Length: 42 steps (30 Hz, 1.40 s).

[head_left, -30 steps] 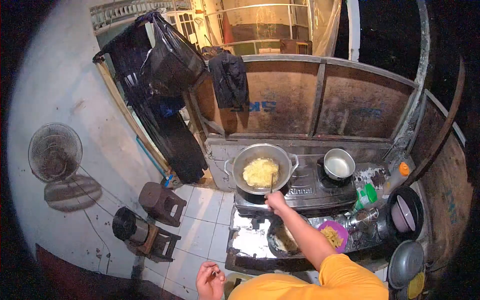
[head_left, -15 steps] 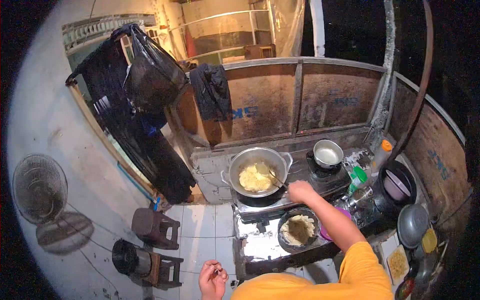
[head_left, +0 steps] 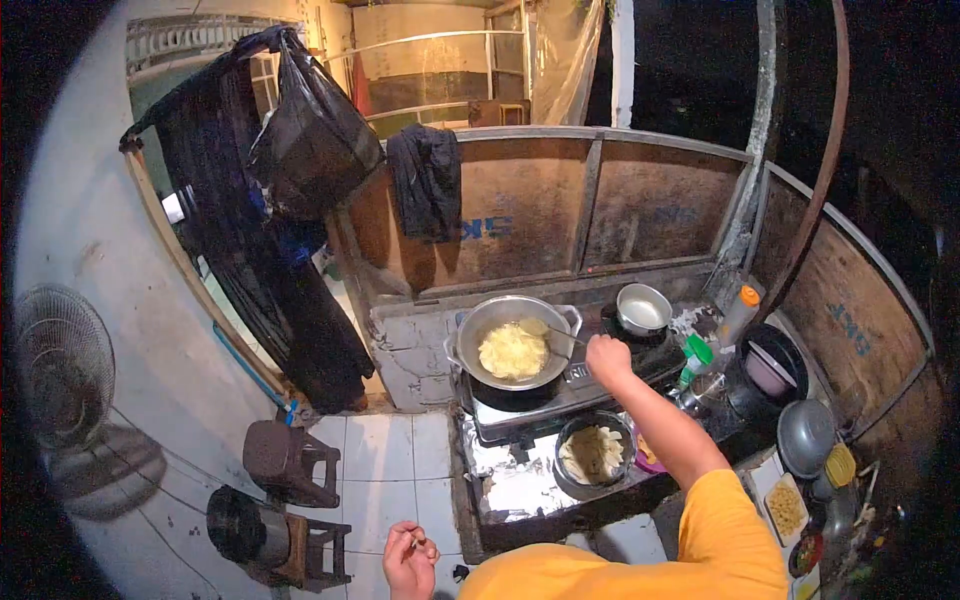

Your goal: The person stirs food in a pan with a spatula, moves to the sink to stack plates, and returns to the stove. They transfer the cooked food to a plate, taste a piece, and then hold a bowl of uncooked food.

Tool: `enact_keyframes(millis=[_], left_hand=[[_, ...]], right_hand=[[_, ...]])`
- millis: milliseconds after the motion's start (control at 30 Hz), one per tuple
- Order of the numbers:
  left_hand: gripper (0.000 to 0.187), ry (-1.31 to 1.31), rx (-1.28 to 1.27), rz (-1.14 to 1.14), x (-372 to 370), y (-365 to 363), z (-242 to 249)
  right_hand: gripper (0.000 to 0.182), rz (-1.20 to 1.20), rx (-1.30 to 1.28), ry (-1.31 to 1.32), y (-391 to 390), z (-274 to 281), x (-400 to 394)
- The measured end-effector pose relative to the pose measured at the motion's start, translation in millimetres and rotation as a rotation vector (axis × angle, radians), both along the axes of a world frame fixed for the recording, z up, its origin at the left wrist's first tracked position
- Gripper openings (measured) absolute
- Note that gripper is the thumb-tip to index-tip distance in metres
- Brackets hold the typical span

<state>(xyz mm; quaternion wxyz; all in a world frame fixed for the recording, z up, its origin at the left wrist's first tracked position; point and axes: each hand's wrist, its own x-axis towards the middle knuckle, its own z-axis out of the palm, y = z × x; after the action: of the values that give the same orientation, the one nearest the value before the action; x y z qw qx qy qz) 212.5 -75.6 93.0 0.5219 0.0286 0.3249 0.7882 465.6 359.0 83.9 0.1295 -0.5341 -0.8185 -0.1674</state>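
Head view: a person in an orange sleeve stands over a two-burner stove [head_left: 600, 385] set on a foil-lined counter [head_left: 515, 485]
Right hand: the right hand [head_left: 607, 357] is closed around the handle of a thin metal spatula [head_left: 566, 341], whose far end lies in the wok [head_left: 513, 343]
Left hand: the left hand [head_left: 410, 560] is held low over the tiled floor, well apart from the stove, fingers curled and pinching something small that I cannot make out
Wok contents: a pale yellow mass of frying food [head_left: 513, 350] sits in the middle of the wok, on the left burner
Nearby: a small steel pot [head_left: 643, 309] on the right burner, a dark bowl of pale strips [head_left: 593, 455] on the counter just in front of the stove, a green-capped bottle [head_left: 693, 360] to the right
Handling, spatula: likely light and stiff, the metal shaft probably hot near the wok; best held at the far end of the handle, as the hand has it
Handling, food: judged soft and oily, apt to break or slide off a tilted blade
Change from half a second ago: the right hand is in nearly the same place beside the wok rim; the spatula lies flatter; the view has swung a little, and the left hand stays curled low
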Motion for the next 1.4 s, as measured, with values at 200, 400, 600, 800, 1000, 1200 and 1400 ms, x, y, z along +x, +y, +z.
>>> enact_keyframes(millis=[200, 400, 600, 800, 1000, 1200, 1400], left_hand=[[0.017, -0.018, 0.064, 0.056, 24, 0, 7], [0.019, 0.077, 0.042, 0.182, 36, -7, -10], [0.019, -0.030, 0.027, 0.187, 47, -11, 7], [0.019, -0.037, 0.029, 0.203, 40, -13, 3], [0.019, -0.020, 0.034, 0.149, 33, -5, 2], [0.020, -0.008, 0.023, 0.121, 28, 3, -2], [0.021, 0.010, 0.052, 0.090, 28, 7, 1]], right_hand=[[0.018, 0.056, -0.134, -0.100, 28, 15, -6], [0.031, -0.110, -0.540, 0.092, 38, 9, -16], [0.044, 0.030, -0.709, 0.331, 64, -48, -23], [0.042, 0.020, -0.626, 0.262, 34, -10, -19], [0.026, 0.149, -0.480, -0.042, -3, 10, 1], [0.020, 0.191, -0.274, -0.039, -27, 39, 22], [0.015, 0.162, -0.122, -0.035, 25, 4, 23]])
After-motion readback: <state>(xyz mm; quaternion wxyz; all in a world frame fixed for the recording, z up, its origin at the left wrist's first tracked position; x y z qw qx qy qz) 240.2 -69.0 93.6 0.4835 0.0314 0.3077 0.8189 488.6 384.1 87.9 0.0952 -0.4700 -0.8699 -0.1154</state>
